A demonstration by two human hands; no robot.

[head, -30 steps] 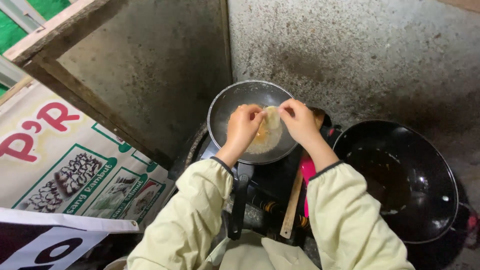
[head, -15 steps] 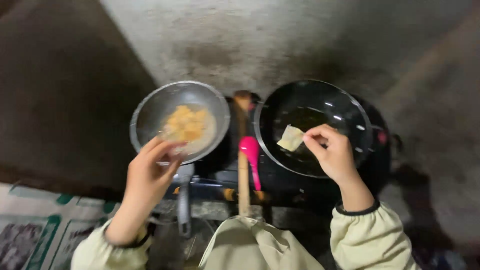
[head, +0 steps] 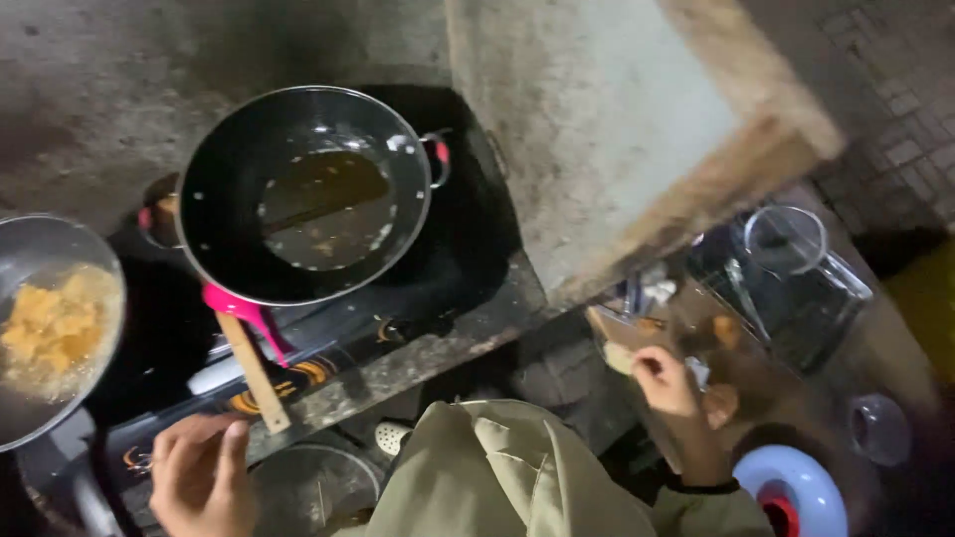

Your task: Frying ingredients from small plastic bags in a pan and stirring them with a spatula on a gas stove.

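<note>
My left hand [head: 199,477] hovers by the front edge of the black stove [head: 418,298], fingers loosely apart and holding nothing. It is nearest to the wooden handle of a pink spatula [head: 251,363] that leans on the black wok [head: 214,149]. The wok holds dark oil with a few bits. My right hand [head: 668,386] reaches out to the right over a dark tray [head: 756,368], its fingers pinched on a pale piece of food [head: 619,356]. A steel pan [head: 30,239] with yellow food sits at the far left.
A concrete slab with a wooden edge [head: 637,129] stands beyond the stove. A clear lidded jug [head: 791,244] is on the right, a blue-and-white round object [head: 796,487] is at bottom right, and a steel pot [head: 313,487] sits under the stove front.
The view has swung to the right. My right hand left the wok and moved to the tray on the right. My left hand dropped away from the steel pan to the stove's front.
</note>
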